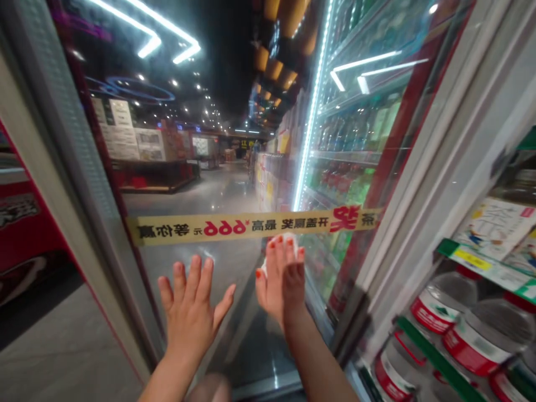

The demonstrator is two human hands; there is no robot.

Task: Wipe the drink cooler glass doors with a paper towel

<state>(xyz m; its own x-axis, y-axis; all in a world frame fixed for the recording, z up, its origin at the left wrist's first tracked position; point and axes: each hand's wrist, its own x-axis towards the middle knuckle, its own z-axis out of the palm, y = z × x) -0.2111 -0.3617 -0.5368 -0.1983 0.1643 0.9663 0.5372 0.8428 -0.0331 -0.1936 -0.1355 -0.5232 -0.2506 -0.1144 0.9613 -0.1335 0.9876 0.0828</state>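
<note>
Clear glass door panel (234,184): smooth and glossy, it carried reflections. Yellow printed strip (251,226) on it: matt, paper-like. Pale grey door frame (422,184), right: smooth satin finish, metal or plastic. Clear plastic bottles (435,307), near right: glossy red labels. White wad (288,241) under the right hand (278,285): soft, seemingly cloth.

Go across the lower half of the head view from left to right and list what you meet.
Red cabinet → grey door frame → left hand, flat on the glass door → right hand, against the same glass → water bottles with red labels.
</note>
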